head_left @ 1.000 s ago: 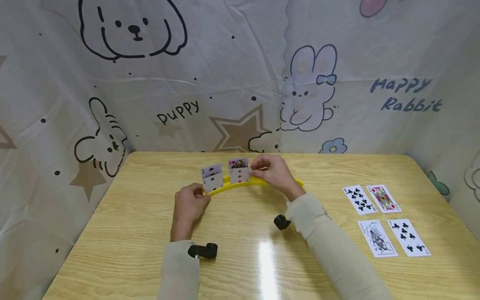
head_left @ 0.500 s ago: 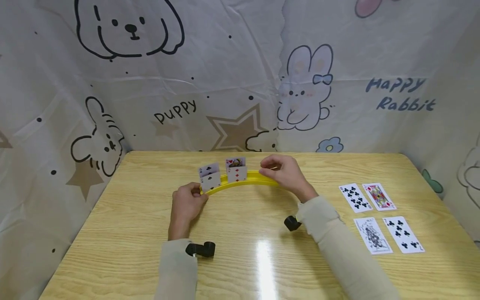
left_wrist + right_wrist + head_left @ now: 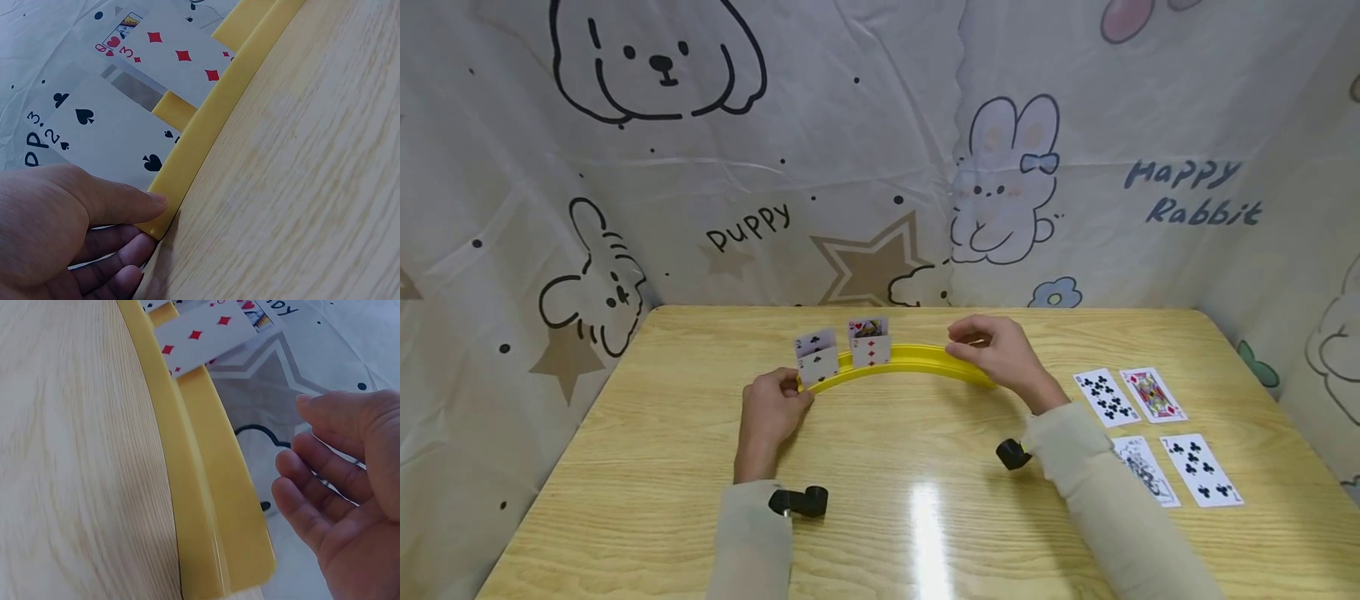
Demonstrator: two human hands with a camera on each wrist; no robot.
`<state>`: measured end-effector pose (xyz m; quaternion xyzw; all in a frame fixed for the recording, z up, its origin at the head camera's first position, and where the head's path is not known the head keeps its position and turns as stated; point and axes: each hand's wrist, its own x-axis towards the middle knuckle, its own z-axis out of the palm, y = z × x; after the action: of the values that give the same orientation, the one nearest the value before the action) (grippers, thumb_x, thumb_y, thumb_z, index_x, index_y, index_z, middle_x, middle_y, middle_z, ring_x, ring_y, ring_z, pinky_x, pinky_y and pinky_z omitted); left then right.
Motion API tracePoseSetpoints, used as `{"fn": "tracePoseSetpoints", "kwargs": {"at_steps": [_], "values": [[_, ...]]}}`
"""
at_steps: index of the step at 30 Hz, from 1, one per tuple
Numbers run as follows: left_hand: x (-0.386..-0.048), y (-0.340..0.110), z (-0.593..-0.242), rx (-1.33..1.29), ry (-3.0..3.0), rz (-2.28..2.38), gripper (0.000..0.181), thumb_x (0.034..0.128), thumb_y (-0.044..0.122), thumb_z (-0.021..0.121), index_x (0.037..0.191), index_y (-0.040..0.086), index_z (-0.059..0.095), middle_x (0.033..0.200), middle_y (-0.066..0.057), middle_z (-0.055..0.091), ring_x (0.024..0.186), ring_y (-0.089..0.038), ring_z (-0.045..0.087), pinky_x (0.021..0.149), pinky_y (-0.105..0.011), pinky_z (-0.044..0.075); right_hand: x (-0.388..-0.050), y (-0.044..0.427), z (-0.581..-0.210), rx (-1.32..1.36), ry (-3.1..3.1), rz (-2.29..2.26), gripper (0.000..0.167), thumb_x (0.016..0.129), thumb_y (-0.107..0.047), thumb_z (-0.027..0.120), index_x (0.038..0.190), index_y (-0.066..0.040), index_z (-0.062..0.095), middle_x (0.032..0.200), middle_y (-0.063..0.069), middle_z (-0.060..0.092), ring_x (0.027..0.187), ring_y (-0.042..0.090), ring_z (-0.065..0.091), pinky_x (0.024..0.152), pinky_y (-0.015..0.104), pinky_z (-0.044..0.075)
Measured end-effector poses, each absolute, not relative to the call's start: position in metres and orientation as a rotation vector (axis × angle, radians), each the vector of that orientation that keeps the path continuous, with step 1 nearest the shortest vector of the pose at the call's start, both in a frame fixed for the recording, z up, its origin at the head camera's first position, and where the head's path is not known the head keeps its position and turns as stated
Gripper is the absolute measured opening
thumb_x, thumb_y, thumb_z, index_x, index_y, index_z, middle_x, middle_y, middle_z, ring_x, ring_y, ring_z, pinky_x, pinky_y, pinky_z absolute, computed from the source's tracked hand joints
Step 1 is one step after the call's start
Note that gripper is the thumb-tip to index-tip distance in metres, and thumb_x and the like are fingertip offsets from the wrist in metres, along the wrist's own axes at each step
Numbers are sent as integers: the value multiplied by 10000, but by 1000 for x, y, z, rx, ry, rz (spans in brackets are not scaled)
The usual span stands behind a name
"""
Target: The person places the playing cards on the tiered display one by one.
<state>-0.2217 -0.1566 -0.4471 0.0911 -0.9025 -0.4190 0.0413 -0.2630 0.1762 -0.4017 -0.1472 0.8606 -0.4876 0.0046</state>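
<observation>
A curved yellow playing card holder (image 3: 917, 358) stands on the table. My left hand (image 3: 772, 408) pinches its left end, the thumb (image 3: 134, 203) on the front face and the fingers curled behind. In the holder's left part, a two of spades (image 3: 100, 125) stands before a three of clubs (image 3: 57, 100). Further right, a three of diamonds (image 3: 197, 337) stands before a queen of hearts (image 3: 868, 327). Beside the holder's right part hovers my right hand (image 3: 1000, 352), its fingers (image 3: 322, 469) loosely bent with nothing between them; the right wrist view shows it apart from the holder.
Four cards lie face up at the right: a ten of clubs (image 3: 1107, 398), a jack of diamonds (image 3: 1153, 394), a joker (image 3: 1142, 467) partly under my right sleeve, and a seven of clubs (image 3: 1201, 469). A printed cloth (image 3: 850, 125) hangs behind the table (image 3: 865, 467).
My right hand has moved away from the three of diamonds, rightward along the holder, uncovering more of its yellow groove. The left hand keeps its grip on the left end.
</observation>
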Motion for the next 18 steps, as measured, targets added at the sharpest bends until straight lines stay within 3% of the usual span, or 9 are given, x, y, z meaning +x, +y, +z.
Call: {"fn": "tracePoseSetpoints", "kwargs": {"at_steps": [18], "values": [[-221,-156,-447,281,-2766,-1305,411,875,100,759,1246,-41,654,1042,-165,677,908,-255,645,782,-396,532,-253,223,-400,-424,2770,-1381,379,918,-154,744,1239,28,654,1212,198,645,1041,298,627,899,449,524]]}}
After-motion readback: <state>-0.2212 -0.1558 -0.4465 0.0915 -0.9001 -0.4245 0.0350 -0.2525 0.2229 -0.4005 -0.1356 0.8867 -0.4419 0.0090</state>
